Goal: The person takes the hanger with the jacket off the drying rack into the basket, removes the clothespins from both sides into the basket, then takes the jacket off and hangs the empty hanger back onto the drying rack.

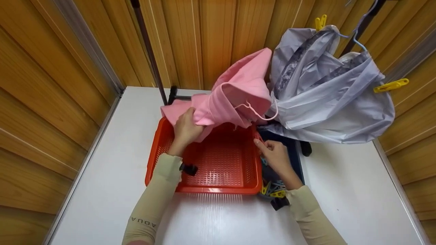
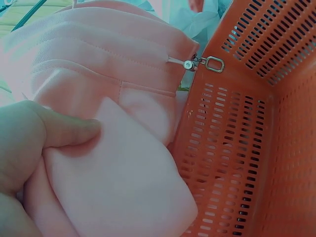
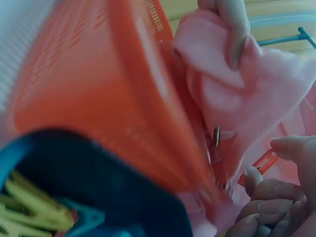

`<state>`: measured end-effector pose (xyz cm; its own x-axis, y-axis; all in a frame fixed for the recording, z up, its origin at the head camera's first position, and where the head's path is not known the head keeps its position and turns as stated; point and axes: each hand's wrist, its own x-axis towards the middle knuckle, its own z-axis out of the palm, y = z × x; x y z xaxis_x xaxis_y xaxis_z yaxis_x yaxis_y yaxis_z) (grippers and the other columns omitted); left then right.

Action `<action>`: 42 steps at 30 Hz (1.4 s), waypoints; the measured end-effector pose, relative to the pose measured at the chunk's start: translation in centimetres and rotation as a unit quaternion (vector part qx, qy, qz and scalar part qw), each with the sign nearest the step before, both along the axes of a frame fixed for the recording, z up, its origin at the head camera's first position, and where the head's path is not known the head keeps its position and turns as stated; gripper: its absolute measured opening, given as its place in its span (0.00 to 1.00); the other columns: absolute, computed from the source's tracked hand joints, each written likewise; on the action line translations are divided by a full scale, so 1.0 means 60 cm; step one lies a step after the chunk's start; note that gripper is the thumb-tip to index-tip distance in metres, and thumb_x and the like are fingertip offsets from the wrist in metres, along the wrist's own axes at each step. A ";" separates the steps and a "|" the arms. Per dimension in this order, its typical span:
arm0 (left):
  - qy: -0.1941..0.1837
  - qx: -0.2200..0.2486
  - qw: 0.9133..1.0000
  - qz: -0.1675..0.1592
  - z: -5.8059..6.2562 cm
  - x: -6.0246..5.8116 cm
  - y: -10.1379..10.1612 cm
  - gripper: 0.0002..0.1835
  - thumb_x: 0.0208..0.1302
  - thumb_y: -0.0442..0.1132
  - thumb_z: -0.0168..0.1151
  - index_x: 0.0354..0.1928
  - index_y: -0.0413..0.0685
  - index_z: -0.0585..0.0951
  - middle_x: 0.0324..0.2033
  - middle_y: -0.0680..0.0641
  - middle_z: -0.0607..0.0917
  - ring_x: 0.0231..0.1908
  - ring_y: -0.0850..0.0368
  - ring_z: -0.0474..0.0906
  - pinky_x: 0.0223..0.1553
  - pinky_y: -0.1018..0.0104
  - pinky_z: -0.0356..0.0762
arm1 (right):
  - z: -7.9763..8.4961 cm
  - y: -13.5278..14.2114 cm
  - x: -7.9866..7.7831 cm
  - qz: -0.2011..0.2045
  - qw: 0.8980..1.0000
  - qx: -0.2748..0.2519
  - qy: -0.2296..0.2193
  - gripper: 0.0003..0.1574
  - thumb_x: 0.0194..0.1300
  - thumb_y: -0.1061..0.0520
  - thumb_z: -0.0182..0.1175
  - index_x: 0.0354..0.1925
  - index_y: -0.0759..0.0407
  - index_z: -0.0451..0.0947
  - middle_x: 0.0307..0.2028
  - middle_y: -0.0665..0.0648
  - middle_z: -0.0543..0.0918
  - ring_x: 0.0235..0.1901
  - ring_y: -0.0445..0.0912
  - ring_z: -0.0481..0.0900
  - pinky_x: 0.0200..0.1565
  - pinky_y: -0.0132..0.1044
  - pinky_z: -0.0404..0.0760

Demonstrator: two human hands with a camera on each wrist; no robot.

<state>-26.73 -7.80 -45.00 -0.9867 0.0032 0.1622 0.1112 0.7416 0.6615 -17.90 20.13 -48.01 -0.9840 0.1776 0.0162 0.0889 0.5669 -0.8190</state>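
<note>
A pink zip garment [image 1: 235, 98] with a hood-like top droops over the back of a red perforated basket [image 1: 218, 190]. My left hand [image 1: 186, 127] pinches a fold of its cloth between thumb and fingers, also plain in the left wrist view. Its metal zip pull [image 2: 207, 64] hangs by the basket wall. My right hand [image 1: 276, 154] is beside the basket's right rim and pinches a small red clothespin [image 3: 264, 165] between thumb and finger. A thin pink curved piece [image 1: 262, 115] sticks out of the garment's opening; whether it is a hanger or a cord is unclear.
Grey-white cloth [image 1: 327, 98] hangs at right on a pale blue hanger [image 1: 359, 34] with yellow clothespins [image 1: 391, 85]. A dark blue container [image 1: 296, 154] with several clothespins [image 1: 272, 190] stands right of the basket. A dark pole [image 1: 150, 51] rises at the back left.
</note>
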 end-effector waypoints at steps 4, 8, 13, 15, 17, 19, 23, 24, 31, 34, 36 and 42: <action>0.004 0.003 1.000 -0.001 -0.001 0.000 0.000 0.22 0.45 0.47 0.64 0.43 0.47 0.74 0.33 0.43 0.80 0.35 0.45 0.76 0.38 0.50 0.72 | -0.008 0.019 0.004 0.002 1.000 0.015 -0.025 0.38 0.53 0.29 0.54 0.17 0.61 0.74 0.10 0.48 0.70 0.10 0.40 0.64 0.15 0.32 0.62; 0.008 0.005 1.000 -0.002 -0.001 0.000 0.000 0.21 0.45 0.48 0.64 0.41 0.48 0.74 0.32 0.44 0.80 0.34 0.45 0.77 0.37 0.49 0.72 | -0.013 0.035 0.008 0.002 0.998 0.036 -0.046 0.37 0.54 0.28 0.53 0.17 0.59 0.73 0.10 0.47 0.65 0.12 0.41 0.62 0.16 0.31 0.60; 0.010 0.007 1.000 -0.006 -0.001 -0.001 0.000 0.20 0.45 0.49 0.64 0.39 0.48 0.73 0.31 0.44 0.80 0.34 0.46 0.77 0.36 0.50 0.72 | -0.019 0.051 0.012 0.003 0.993 0.093 -0.072 0.35 0.56 0.26 0.49 0.19 0.56 0.71 0.14 0.48 0.66 0.15 0.43 0.65 0.18 0.32 0.61; 0.010 0.008 1.000 -0.007 -0.001 -0.001 -0.001 0.20 0.45 0.49 0.65 0.39 0.48 0.73 0.31 0.45 0.80 0.33 0.46 0.77 0.36 0.50 0.72 | -0.022 0.056 0.014 0.010 0.989 0.124 -0.086 0.35 0.56 0.26 0.48 0.21 0.55 0.72 0.15 0.49 0.68 0.17 0.43 0.67 0.20 0.32 0.62; 0.009 0.007 1.000 -0.007 -0.002 -0.001 -0.001 0.20 0.45 0.49 0.65 0.39 0.48 0.73 0.31 0.45 0.80 0.33 0.46 0.76 0.36 0.50 0.72 | -0.024 0.060 0.015 0.019 0.983 0.152 -0.101 0.35 0.57 0.27 0.48 0.22 0.56 0.72 0.16 0.50 0.70 0.18 0.43 0.68 0.21 0.33 0.63; 0.007 0.005 1.000 -0.006 -0.002 -0.001 -0.001 0.20 0.45 0.48 0.64 0.39 0.48 0.73 0.31 0.45 0.80 0.33 0.46 0.76 0.37 0.51 0.72 | -0.027 0.064 0.016 0.027 0.978 0.172 -0.116 0.34 0.57 0.28 0.49 0.22 0.56 0.72 0.17 0.51 0.71 0.18 0.43 0.69 0.21 0.33 0.64; 0.003 0.003 1.000 -0.004 -0.002 -0.001 -0.002 0.19 0.46 0.47 0.64 0.40 0.48 0.73 0.31 0.45 0.79 0.34 0.46 0.76 0.37 0.51 0.72 | -0.031 0.068 0.018 0.044 0.969 0.199 -0.140 0.32 0.57 0.30 0.51 0.22 0.56 0.72 0.17 0.51 0.71 0.19 0.44 0.69 0.22 0.34 0.63; 0.002 0.003 1.000 -0.004 -0.002 -0.001 -0.001 0.19 0.46 0.47 0.64 0.40 0.48 0.73 0.31 0.45 0.79 0.34 0.46 0.76 0.37 0.51 0.72 | -0.033 0.069 0.018 0.049 0.967 0.205 -0.145 0.31 0.58 0.31 0.52 0.22 0.57 0.71 0.17 0.51 0.71 0.18 0.44 0.69 0.22 0.34 0.63; 0.006 0.003 1.000 -0.005 -0.002 -0.002 -0.002 0.21 0.44 0.47 0.65 0.40 0.48 0.74 0.31 0.44 0.80 0.34 0.46 0.76 0.37 0.50 0.72 | -0.041 0.073 0.022 0.082 0.954 0.223 -0.184 0.29 0.57 0.33 0.55 0.26 0.58 0.73 0.18 0.52 0.73 0.19 0.44 0.71 0.23 0.33 0.66; 0.008 0.001 1.000 -0.004 -0.002 -0.002 -0.002 0.21 0.44 0.48 0.65 0.40 0.49 0.74 0.32 0.44 0.80 0.34 0.45 0.77 0.37 0.49 0.72 | -0.045 0.073 0.024 0.090 0.954 0.212 -0.193 0.26 0.57 0.35 0.57 0.28 0.58 0.73 0.19 0.52 0.74 0.20 0.44 0.71 0.24 0.33 0.67; 0.010 0.001 1.000 -0.006 -0.002 -0.003 -0.002 0.20 0.44 0.48 0.65 0.40 0.49 0.74 0.32 0.44 0.81 0.35 0.45 0.77 0.37 0.49 0.72 | -0.045 0.074 0.024 0.091 0.956 0.201 -0.191 0.24 0.57 0.37 0.58 0.30 0.57 0.73 0.20 0.52 0.74 0.21 0.44 0.72 0.25 0.33 0.68; 0.011 0.009 1.000 -0.007 -0.001 -0.003 -0.003 0.20 0.44 0.49 0.65 0.40 0.49 0.74 0.31 0.45 0.80 0.34 0.46 0.77 0.37 0.51 0.73 | -0.043 0.075 0.016 0.093 0.975 0.151 -0.133 0.23 0.57 0.38 0.58 0.35 0.56 0.73 0.21 0.52 0.73 0.20 0.43 0.71 0.23 0.33 0.67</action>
<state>-26.92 -7.98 -45.07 -0.9828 0.0130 0.1841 0.1356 0.7278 0.6723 -16.94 24.66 -50.61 -0.9754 0.0224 -0.2191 0.1475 0.8052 -0.5743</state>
